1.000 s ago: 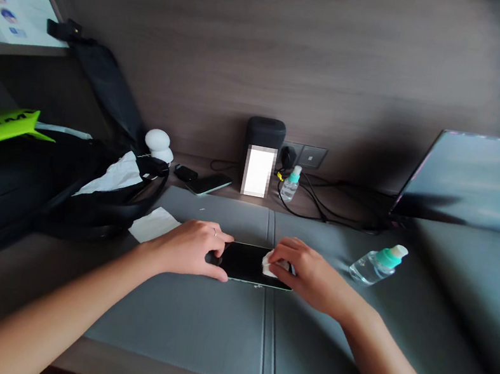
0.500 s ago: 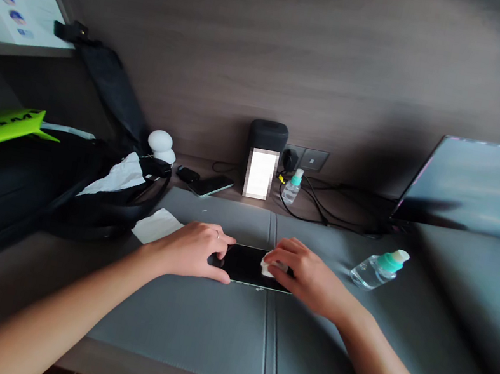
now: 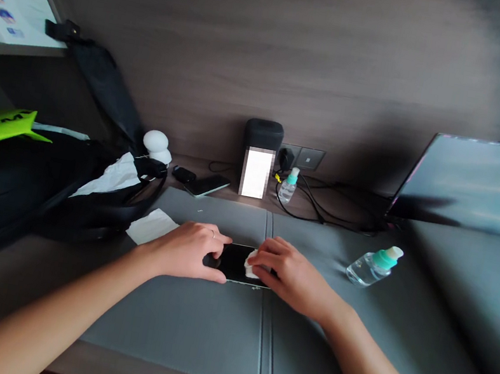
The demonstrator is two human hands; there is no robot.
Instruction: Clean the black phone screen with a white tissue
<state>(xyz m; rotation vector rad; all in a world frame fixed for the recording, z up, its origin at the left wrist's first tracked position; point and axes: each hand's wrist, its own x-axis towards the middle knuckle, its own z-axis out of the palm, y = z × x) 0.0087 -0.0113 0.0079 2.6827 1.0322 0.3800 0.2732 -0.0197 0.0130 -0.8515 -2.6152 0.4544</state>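
Grey underneath, in the head view: holding the phone (image 3: 232,266) flat on the mat (image 3: 182,323) with the left hand (image 3: 197,252), thumb at the near long edge, forefinger at the far one. Pinching a white wad (image 3: 250,265) narrowly upon it with the right hand (image 3: 290,275), with room to move down to the mat's near edge and across to the bottle (image 3: 367,269).

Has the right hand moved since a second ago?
Yes: the right hand, holding the white wad, has shifted left, judged against the stitched seam.
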